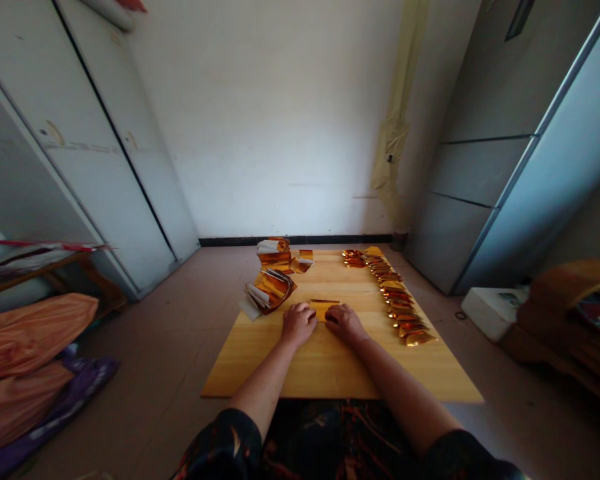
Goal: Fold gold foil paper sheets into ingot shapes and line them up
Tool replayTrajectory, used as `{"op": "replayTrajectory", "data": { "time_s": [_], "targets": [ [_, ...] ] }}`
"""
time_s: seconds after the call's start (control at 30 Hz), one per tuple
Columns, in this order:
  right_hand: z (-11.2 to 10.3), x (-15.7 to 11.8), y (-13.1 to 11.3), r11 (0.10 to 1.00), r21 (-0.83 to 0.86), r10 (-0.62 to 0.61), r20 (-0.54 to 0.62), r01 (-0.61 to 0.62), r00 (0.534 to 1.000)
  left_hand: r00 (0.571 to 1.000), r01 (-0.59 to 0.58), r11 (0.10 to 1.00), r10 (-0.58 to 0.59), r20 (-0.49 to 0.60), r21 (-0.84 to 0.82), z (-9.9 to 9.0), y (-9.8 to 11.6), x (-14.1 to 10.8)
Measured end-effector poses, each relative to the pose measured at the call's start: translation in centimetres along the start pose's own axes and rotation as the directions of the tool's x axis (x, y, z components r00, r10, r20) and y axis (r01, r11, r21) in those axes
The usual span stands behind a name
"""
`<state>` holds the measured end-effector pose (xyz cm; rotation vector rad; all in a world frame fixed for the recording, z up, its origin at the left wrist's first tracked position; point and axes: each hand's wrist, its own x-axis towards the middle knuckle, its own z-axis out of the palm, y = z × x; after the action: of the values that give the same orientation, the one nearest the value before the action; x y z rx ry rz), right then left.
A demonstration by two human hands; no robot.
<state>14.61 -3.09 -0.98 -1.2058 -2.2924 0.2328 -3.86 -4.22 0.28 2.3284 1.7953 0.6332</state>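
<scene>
A small sheet of gold foil paper (325,308) lies on the wooden board (300,377) between my hands, with a darker line along its far edge. My left hand (299,323) has its fingers curled onto the sheet's left end. At the opposite end, the curled fingers of my right hand (347,323) grip the sheet. Beyond my left hand sits a bent stack of gold foil sheets (271,291) with pale backs. Along the board's right side runs a row of folded gold foil pieces (399,299), overlapping one another.
Another foil stack (274,253) and a loose foil sheet (303,261) rest at the far left of the board. A grey refrigerator (473,153) stands at right, a white cabinet (80,133) at left. Orange cloth (35,333) lies at lower left, a white box (493,312) at right.
</scene>
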Motion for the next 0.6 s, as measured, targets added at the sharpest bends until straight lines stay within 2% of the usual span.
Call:
{"op": "replayTrajectory", "data": {
  "time_s": [0.2,0.43,0.6],
  "targets": [
    [-0.7,0.2,-0.2,0.998,-0.046,0.032,0.014,-0.032,0.999,0.998,-0.018,1.0,0.019,0.06,-0.025,0.1,-0.3,0.0],
    [-1.1,0.0,-0.9,0.981,-0.191,0.026,0.034,-0.019,0.999,0.998,-0.037,0.996,0.033,-0.049,-0.083,0.5,-0.7,-0.1],
    [-1.4,-0.1,-1.3,0.978,-0.205,0.054,0.037,-0.046,0.998,0.994,-0.096,0.989,0.088,-0.068,-0.117,0.4,-0.6,0.0]
  ]
}}
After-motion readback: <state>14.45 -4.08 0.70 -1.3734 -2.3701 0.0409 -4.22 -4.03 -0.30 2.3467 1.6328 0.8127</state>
